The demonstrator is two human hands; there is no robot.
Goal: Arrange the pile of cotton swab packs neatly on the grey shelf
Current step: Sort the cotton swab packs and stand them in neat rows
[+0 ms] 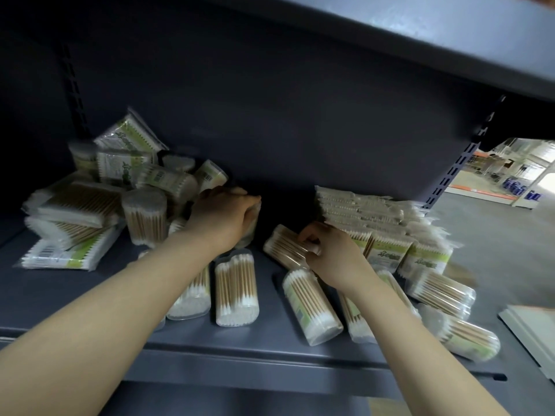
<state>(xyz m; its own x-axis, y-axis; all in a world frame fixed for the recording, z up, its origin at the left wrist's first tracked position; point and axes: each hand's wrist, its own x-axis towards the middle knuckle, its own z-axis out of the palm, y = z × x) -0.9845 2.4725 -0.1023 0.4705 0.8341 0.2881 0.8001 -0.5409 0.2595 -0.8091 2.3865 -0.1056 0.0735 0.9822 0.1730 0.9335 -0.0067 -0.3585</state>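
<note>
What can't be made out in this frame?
- Head view: the pack under the left hand is mostly covered by that hand.
- The print on the green-labelled packs is too blurred to read.
- The white object at right is cut off by the frame edge.

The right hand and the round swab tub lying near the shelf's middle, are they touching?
Touching. The head view shows the right hand's fingers curled over the round swab tub.
</note>
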